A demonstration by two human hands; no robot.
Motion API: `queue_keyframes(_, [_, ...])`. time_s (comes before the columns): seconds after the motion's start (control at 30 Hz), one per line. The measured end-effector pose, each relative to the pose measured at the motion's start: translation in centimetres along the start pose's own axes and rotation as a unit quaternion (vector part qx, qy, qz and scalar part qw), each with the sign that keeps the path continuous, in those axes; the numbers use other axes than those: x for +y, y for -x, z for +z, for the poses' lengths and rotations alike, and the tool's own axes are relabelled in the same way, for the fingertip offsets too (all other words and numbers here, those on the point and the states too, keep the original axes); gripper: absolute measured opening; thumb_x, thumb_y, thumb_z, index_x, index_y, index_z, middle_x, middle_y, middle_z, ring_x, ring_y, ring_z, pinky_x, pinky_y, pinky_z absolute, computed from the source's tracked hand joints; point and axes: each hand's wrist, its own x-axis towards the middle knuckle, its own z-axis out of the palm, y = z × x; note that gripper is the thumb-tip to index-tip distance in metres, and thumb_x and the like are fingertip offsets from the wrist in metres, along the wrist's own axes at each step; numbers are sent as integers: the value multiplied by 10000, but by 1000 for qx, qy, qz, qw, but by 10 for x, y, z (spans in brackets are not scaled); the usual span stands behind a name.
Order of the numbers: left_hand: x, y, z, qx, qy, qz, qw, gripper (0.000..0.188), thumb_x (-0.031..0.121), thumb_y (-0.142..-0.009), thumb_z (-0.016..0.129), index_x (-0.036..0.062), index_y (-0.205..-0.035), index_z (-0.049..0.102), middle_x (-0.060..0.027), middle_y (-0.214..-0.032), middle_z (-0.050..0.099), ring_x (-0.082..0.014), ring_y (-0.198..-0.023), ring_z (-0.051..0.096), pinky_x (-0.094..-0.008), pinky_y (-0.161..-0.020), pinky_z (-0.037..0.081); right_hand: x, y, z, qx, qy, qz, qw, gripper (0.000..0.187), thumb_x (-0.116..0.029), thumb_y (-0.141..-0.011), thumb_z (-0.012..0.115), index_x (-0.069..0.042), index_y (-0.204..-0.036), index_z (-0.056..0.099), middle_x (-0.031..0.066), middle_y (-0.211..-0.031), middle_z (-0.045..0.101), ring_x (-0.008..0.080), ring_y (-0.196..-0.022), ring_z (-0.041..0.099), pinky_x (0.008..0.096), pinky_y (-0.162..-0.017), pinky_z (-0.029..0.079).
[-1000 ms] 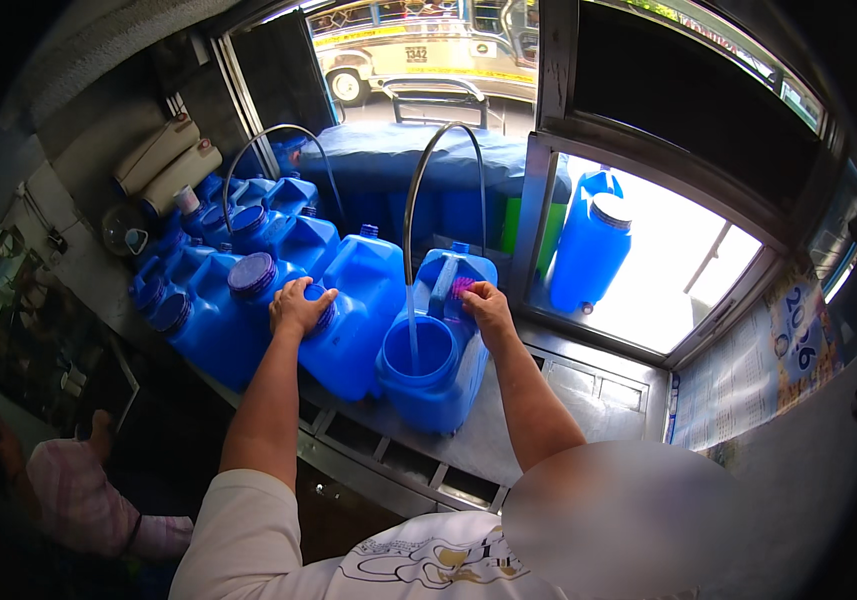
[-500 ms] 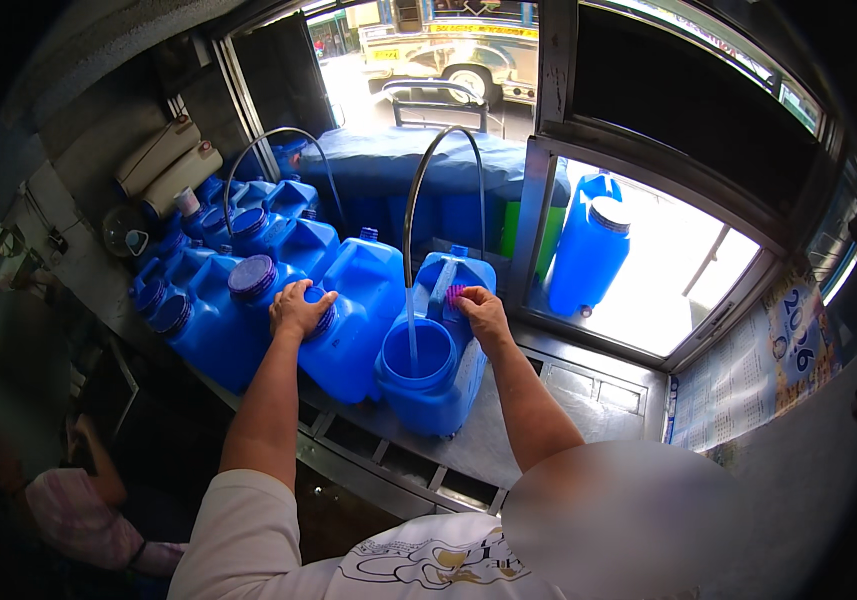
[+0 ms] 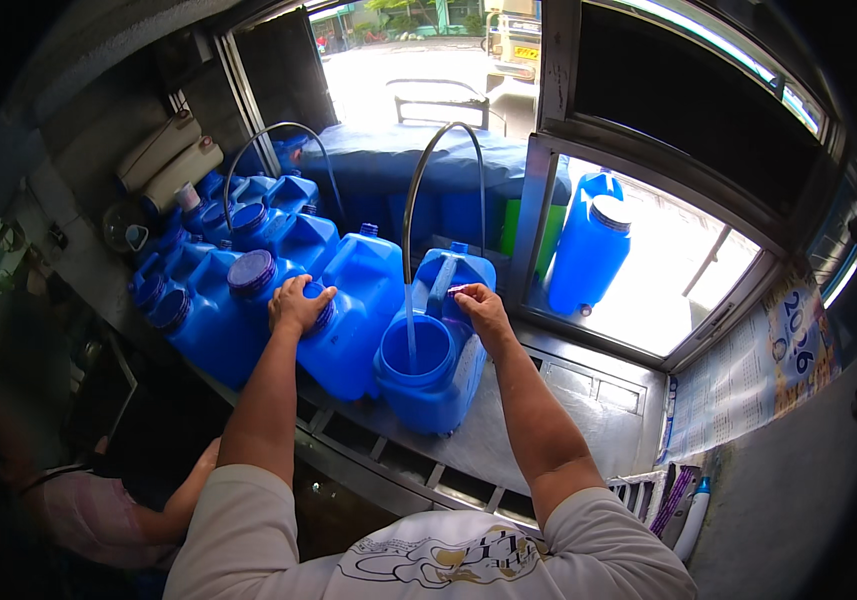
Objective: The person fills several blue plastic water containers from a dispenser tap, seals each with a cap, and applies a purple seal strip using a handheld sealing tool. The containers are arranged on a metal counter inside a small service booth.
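An open blue jug [image 3: 434, 378] stands on the metal counter [image 3: 568, 400]. Water streams into its wide mouth from a curved grey spout [image 3: 428, 160] above. My right hand [image 3: 478, 308] rests on the jug's top by its handle, holding a purple cap. My left hand [image 3: 296, 303] grips the purple cap of the neighbouring blue jug [image 3: 353, 310], which stands upright to the left.
Several more capped blue jugs [image 3: 218, 290] crowd the counter's left and back. A second curved spout [image 3: 268, 140] rises behind them. A blue barrel [image 3: 591, 250] stands outside the window. Another person's arm [image 3: 163, 510] shows at lower left. A drain grate [image 3: 398, 470] edges the counter.
Both hands stay on the jugs. The person at lower left has shifted, and the vehicle outside the window has moved away.
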Motion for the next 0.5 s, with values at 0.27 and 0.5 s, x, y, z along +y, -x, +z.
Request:
queue_keyframes(0.27, [-8,-11,17,-1,-12,11,1000,892,817,-747,549,193,-1384,555,-136,-1466,491,-348,-1363,436,-492,-1135,328,32,-22,-12,13,57,-59,997,229,-209,-870,705,-28,-1006,675,5,-864,627,101,-799,564,261,-745,472])
queue_keyframes(0.5, [-26,-14,30,99,14,82,992,884,825,-735,569,169,-1326,602,-160,-1352,584,-338,-1281,535,-478,-1056,432,19,-17,-12,17,48,-3,999,283,-206,-910,718,-48,-1131,636,36,-1029,646,138,-961,597,271,-903,490])
